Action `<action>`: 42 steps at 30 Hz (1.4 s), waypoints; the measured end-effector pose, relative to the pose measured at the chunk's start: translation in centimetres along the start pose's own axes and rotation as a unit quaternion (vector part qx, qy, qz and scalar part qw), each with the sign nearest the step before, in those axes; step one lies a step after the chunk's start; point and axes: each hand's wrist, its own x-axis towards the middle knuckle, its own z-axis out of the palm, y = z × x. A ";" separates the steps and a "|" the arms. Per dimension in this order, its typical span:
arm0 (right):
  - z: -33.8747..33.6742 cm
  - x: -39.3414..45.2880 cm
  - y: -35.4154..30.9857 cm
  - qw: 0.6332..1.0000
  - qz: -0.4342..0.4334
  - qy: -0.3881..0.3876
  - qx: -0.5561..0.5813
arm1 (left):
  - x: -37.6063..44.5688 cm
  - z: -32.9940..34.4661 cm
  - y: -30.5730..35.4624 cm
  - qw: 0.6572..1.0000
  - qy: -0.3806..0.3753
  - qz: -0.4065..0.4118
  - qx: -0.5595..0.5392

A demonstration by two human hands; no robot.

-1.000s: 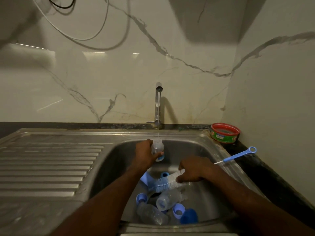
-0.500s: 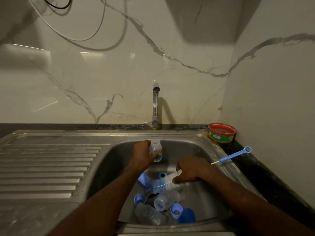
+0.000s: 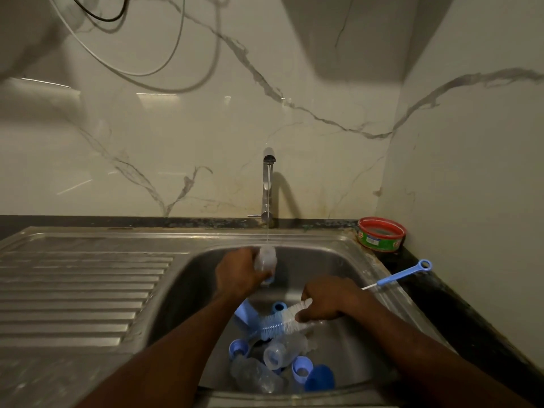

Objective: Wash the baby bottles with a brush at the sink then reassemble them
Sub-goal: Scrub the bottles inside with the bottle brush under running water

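My left hand (image 3: 238,273) grips a clear baby bottle (image 3: 266,258) upright under a thin stream from the tap (image 3: 268,187), over the sink basin (image 3: 350,272). My right hand (image 3: 329,301) holds a white-and-blue bottle brush (image 3: 282,320) low in the basin, bristles pointing left. Below the hands lie two more clear bottles (image 3: 284,350) (image 3: 254,375), blue collar rings (image 3: 238,347) (image 3: 301,369), and a dark blue cap (image 3: 321,378).
A small blue nipple brush (image 3: 403,273) lies across the sink's right rim. A red-rimmed tub (image 3: 381,234) stands in the back right corner. The ribbed steel drainboard (image 3: 76,293) stretches to the left. Marble walls close the back and right.
Both hands keep their positions and grips; the bottle stays under the running water. Only the camera view has shifted slightly.
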 end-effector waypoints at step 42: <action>0.7 1.3 0.7 1.000 -0.015 0.005 -0.001 | -0.7 0.3 0.8 0.998 0.031 0.018 0.056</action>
